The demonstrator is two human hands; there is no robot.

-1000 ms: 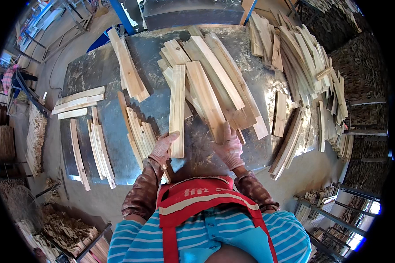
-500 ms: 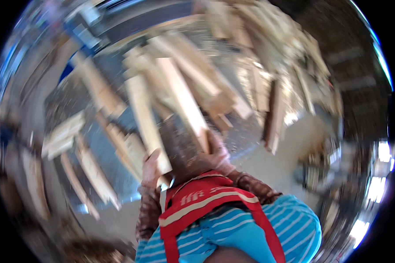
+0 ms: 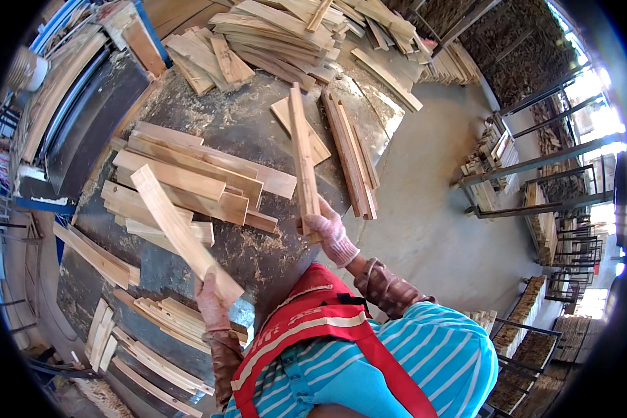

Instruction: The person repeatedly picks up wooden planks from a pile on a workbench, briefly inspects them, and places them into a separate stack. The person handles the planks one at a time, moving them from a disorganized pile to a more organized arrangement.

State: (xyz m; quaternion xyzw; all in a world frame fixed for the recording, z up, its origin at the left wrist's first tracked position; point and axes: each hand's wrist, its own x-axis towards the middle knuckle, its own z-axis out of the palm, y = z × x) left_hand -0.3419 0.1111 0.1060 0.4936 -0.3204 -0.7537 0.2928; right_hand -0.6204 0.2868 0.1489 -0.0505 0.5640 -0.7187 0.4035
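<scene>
Close to my body, my left hand (image 3: 214,301) grips the near end of a pale flat wooden board (image 3: 181,226), which slants away to the far left over other boards. My right hand (image 3: 327,226), in a pinkish-white glove, is closed round the near end of a narrow wooden strip (image 3: 302,150) that points away from me. Left of the middle, a pile of wooden boards (image 3: 205,164) rests on the dark worktable (image 3: 265,261). Just right of the strip lies a stack of long narrow brown strips (image 3: 346,157), and a short board (image 3: 313,139) sits partly behind it.
A large heap of boards (image 3: 272,35) covers the table's far side. Sorted strips (image 3: 167,320) lie at the near left. A machine with a dark bed (image 3: 90,118) stands at the far left. Metal racks with wood (image 3: 536,209) line the right, beyond the concrete floor (image 3: 425,181).
The view has turned and is sharper. My hands have moved farther apart, each with a wooden piece; the left one's board now slants more to the left.
</scene>
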